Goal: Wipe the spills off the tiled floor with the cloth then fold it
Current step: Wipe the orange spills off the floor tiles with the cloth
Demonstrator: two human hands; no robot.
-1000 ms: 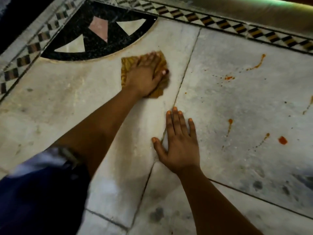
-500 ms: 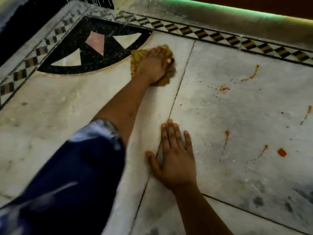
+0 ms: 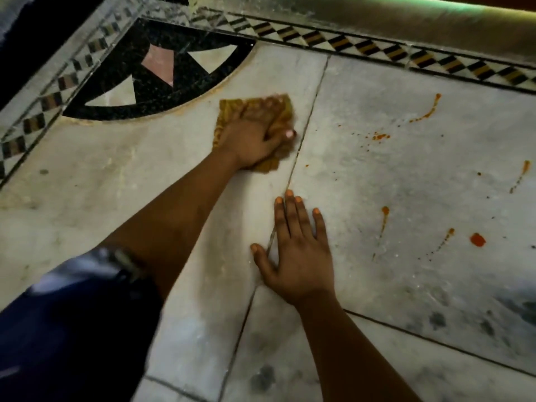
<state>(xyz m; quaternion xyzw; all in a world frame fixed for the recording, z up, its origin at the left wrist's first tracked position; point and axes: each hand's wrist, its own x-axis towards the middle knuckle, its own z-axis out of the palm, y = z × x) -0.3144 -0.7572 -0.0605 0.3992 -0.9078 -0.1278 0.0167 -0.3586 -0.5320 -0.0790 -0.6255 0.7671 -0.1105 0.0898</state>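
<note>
The cloth (image 3: 278,117), a bunched mustard-yellow rag, lies on the pale tiled floor (image 3: 87,198) just left of the long grout line, near the curved black inlay (image 3: 162,91) at far left. Your left hand (image 3: 255,137) presses down on it with fingers curled over the fabric, gripping it against the tile. Your right hand (image 3: 298,256) lies flat and open on the floor nearer you, straddling that same grout line and taking your weight.

The orange-red spills (image 3: 477,239) all sit on the tile to the right, well apart from the cloth: a streak far right, scattered specks, and several drips with a bright blob nearer you. The risk from here is smearing: a crumpled, already soiled rag dragged across could spread the stains into the grout. Your planted right hand also sits close to the nearest drips, so it could catch wet residue or slip on it.
</note>
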